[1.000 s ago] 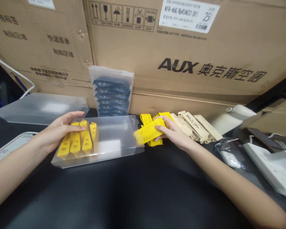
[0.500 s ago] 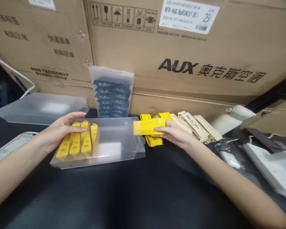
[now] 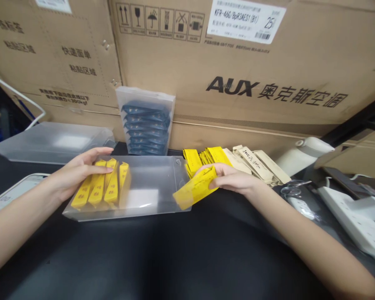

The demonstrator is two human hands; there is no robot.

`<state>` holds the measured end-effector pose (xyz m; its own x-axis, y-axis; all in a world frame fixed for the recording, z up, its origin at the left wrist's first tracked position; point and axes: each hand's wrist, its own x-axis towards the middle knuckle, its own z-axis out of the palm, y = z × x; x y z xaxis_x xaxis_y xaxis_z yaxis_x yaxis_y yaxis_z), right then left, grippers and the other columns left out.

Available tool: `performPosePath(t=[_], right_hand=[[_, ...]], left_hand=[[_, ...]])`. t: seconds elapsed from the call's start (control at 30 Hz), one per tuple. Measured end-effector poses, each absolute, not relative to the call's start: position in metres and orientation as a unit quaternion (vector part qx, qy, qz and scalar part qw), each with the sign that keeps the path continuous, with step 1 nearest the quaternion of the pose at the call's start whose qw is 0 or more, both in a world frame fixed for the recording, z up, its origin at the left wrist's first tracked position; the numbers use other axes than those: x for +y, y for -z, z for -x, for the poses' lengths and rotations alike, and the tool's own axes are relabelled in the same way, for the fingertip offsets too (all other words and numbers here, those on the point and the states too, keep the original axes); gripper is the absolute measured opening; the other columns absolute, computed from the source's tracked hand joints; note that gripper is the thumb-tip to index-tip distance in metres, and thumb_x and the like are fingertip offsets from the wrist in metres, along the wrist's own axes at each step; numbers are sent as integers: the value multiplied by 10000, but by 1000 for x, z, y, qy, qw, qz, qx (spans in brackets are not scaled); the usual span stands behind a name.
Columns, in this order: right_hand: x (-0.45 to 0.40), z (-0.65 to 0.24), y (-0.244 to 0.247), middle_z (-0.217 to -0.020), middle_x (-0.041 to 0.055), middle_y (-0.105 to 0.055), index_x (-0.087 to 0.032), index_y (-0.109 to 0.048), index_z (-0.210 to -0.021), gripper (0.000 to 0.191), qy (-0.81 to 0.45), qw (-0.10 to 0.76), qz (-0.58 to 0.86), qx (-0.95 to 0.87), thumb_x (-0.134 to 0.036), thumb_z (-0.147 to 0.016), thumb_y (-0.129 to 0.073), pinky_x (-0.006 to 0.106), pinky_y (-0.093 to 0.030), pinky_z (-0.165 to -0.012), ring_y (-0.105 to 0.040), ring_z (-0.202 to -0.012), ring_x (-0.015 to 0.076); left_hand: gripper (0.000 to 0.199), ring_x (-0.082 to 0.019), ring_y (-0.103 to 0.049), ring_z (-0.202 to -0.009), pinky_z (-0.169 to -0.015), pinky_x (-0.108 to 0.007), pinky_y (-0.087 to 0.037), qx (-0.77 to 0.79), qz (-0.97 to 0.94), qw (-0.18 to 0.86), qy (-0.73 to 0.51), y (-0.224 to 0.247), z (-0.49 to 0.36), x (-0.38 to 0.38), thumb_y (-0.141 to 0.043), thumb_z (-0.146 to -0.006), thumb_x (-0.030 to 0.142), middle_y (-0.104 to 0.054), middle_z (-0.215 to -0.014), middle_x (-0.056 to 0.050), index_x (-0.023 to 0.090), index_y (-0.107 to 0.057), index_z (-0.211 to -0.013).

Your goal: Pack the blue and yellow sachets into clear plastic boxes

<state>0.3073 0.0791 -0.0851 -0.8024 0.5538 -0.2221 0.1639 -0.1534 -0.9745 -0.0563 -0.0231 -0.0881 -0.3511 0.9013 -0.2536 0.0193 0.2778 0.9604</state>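
A clear plastic box point(image 3: 150, 179) lies on the black table, with several yellow packets point(image 3: 95, 189) standing on edge in its left part. My left hand point(image 3: 81, 168) grips the box's left end, thumb at the tops of the packets. My right hand point(image 3: 229, 177) pinches a single yellow packet point(image 3: 195, 189), tilted with its lower left end over the box's right end. Behind that hand lie more yellow packets point(image 3: 218, 155), beside several beige packets point(image 3: 253, 162).
Behind stands a clear box of blue packets point(image 3: 146, 127), against large cardboard boxes point(image 3: 187, 75). Another clear box point(image 3: 59, 139) and a phone point(image 3: 18, 191) are at the left. At the right are a white bottle point(image 3: 303, 156) and a power strip point(image 3: 353, 216).
The packet in my right hand has turned from level to slanting, its left end now lower. My left hand still holds the box.
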Motion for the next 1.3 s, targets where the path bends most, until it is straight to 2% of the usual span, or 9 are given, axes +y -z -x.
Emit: performPosePath(t=[0.27, 0.5, 0.73, 0.87, 0.97, 1.03, 1.13, 1.2, 1.3], right_hand=[[60, -289, 104, -1265, 74, -650, -231, -596, -1234, 396, -565, 248, 275, -738, -267, -846, -662, 365, -544, -936, -654, -1097, 194], [41, -280, 113, -1464, 82, -475, -239, -418, -1420, 470, -465, 187, 171, -848, -294, -960, -499, 399, -466, -1052, -510, -1294, 209], [15, -267, 122, -1523, 110, -395, -201, -228, -1524, 570, -356, 112, 206, -905, -300, -993, -409, 454, -350, -1150, -439, -1361, 230], [3, -275, 122, -1539, 91, -372, -207, -295, -1504, 633, -347, 155, 186, -906, -302, -933, -550, 452, -317, -1169, -400, -1390, 241], [-23, -297, 120, -1434, 77, -522, -243, -478, -1406, 538, -391, 191, 282, -855, -375, -900, -602, 506, -384, -1116, -511, -1303, 280], [-50, -317, 120, -1384, 72, -573, -260, -550, -1350, 445, -438, 191, 368, -798, -412, -931, -548, 530, -413, -1084, -545, -1267, 294], [-89, -337, 125, -1436, 74, -520, -261, -499, -1399, 560, -425, 254, 480, -724, -447, -884, -617, 527, -337, -1137, -481, -1328, 300], [-105, -339, 131, -1449, 76, -506, -255, -485, -1411, 589, -423, 272, 493, -710, -451, -875, -629, 516, -320, -1149, -467, -1340, 294], [-110, -330, 138, -1452, 76, -503, -251, -488, -1409, 621, -413, 283, 474, -724, -455, -848, -661, 494, -317, -1155, -458, -1346, 291]], left_hand=[[675, -160, -710, -744, -621, -245, -594, 638, -359, 484, -480, 91, 53, -24, -846, -569, 194, -662, -1065, -8, 304, -600, -1188], [614, -198, -709, -868, -735, -293, -581, 594, -399, 531, -454, 101, 33, -31, -825, -647, 292, -678, -1112, -29, 277, -571, -1206], [567, -282, -634, -1123, -959, -423, -513, 559, -485, 509, -439, 113, 12, -33, -790, -687, 370, -660, -1218, -73, 237, -553, -1185], [714, -314, -507, -1302, -1041, -459, -451, 601, -510, 452, -418, 110, 15, -41, -737, -726, 431, -495, -1454, -126, 255, -443, -1352], [735, -313, -315, -1432, -1110, -490, -361, 651, -543, 343, -405, 109, 17, -85, -620, -824, 490, -347, -1559, -137, 251, -337, -1459], [596, -307, -345, -1417, -1119, -516, -347, 660, -536, 295, -435, 115, 14, -130, -550, -879, 491, -413, -1527, -79, 309, -392, -1424], [572, -320, -400, -1380, -1115, -566, -339, 689, -510, 245, -453, 135, 3, -189, -537, -893, 482, -440, -1500, -64, 362, -362, -1424], [603, -327, -381, -1387, -1129, -584, -304, 702, -514, 235, -434, 148, -5, -205, -560, -883, 476, -432, -1500, -62, 368, -344, -1435], [621, -305, -421, -1355, -1103, -538, -372, 677, -532, 242, -448, 158, -9, -197, -541, -903, 453, -416, -1502, -60, 364, -291, -1465]])
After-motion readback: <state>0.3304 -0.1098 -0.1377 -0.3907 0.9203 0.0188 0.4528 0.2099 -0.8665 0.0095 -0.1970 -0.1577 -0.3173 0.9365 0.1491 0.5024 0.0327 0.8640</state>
